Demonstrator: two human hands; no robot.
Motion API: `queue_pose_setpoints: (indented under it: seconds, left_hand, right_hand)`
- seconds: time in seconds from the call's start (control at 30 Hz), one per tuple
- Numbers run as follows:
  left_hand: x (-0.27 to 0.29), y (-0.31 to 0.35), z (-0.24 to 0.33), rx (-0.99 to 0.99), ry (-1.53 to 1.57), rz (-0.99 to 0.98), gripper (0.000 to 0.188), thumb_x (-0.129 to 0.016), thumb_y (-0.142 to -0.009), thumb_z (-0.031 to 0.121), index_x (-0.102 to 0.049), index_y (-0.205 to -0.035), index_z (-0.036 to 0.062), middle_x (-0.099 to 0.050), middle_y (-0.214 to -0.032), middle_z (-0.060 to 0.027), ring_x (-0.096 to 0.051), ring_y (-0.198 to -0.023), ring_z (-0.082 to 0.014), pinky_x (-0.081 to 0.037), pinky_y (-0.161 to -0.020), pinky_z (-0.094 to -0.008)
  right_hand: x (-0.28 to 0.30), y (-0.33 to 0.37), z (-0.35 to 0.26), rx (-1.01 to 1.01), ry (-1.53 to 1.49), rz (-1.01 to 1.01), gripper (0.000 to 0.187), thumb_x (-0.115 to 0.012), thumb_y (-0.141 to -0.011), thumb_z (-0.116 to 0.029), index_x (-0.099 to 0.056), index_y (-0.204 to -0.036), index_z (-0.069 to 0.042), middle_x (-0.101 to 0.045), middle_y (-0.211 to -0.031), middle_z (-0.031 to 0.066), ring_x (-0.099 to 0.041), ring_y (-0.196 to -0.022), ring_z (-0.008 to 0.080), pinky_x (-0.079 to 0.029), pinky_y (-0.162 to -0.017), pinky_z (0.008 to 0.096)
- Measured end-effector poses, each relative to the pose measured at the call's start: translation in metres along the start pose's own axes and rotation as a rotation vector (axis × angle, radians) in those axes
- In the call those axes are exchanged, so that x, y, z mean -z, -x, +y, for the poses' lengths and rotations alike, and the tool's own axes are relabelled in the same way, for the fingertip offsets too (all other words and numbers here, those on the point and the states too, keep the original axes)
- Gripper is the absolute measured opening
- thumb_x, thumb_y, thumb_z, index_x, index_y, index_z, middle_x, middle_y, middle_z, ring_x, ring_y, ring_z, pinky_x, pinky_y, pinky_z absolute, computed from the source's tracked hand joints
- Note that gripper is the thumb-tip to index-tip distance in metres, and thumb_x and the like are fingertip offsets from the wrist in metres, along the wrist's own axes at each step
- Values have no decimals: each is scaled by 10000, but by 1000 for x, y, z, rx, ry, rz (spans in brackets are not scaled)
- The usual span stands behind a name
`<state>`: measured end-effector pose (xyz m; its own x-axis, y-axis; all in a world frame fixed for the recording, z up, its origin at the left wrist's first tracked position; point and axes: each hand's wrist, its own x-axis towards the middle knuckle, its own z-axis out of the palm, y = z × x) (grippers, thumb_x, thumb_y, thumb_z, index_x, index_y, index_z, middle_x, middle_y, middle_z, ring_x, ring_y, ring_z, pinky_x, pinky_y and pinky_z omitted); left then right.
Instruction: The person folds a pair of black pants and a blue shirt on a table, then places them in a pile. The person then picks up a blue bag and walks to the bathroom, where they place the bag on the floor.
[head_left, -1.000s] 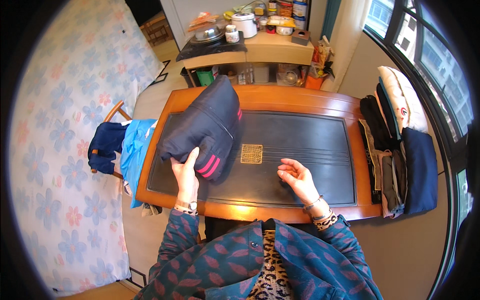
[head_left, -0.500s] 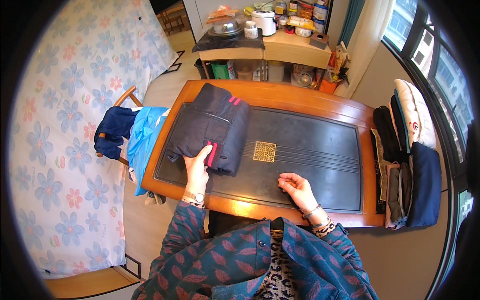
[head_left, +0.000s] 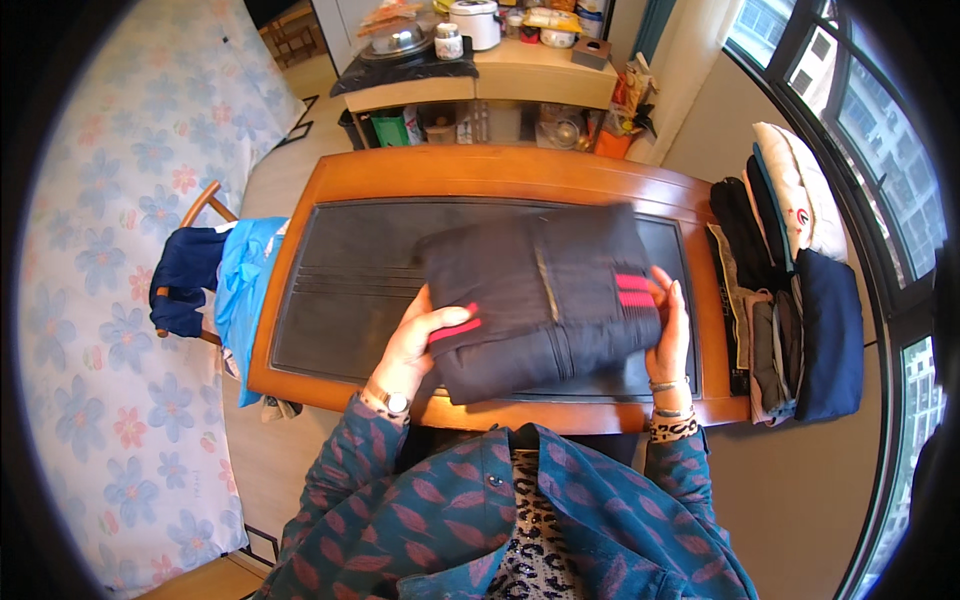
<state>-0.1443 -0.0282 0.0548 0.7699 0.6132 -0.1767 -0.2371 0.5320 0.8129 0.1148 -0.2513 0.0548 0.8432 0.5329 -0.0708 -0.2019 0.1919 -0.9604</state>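
Observation:
A dark folded jacket with a zip and pink-red stripes on its ribbed cuffs is held between my two hands over the table. My left hand grips its left edge, thumb on top beside a striped cuff and fingers hidden underneath. At its right edge, next to the other striped band, my right hand holds on, the fingers upright along the side and partly behind the cloth. The jacket's far edge is a little blurred, and it covers the middle of the table's black panel.
Folded clothes are stacked at the table's right end, with a cream padded garment and a navy one. A chair draped with blue clothes stands at the left. Beyond the table is a cabinet with kitchen things.
The jacket has moved right and turned, its striped cuffs now at left and right. My right hand, earlier apart from it, has taken hold of its right side. The view has shifted.

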Motion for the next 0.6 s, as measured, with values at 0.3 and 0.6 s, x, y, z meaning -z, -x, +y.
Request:
queue_pose_setpoints:
  seconds: [0.3,0.6]
  left_hand:
    - [-23,-11,-38,-561,-1131,-94,706,-781,-824,219,-454,-1428,56,-356,-1508,-195,-383,-1380,-315,-337,-1121,-395]
    - [-35,3,-22,-507,-1121,-132,785,-881,-664,177,-516,-1351,79,-403,-1403,-157,-416,-1322,-321,-372,-1092,-405]
  right_hand:
    - [11,31,-1,493,1022,75,702,-756,-837,-259,-435,-1423,-41,-408,-1461,183,-453,-1305,327,-400,-1074,433]
    - [-47,46,-18,846,1225,-562,745,-760,-750,-517,-559,-1320,-82,-466,-1416,180,-398,-1338,371,-280,-1106,520]
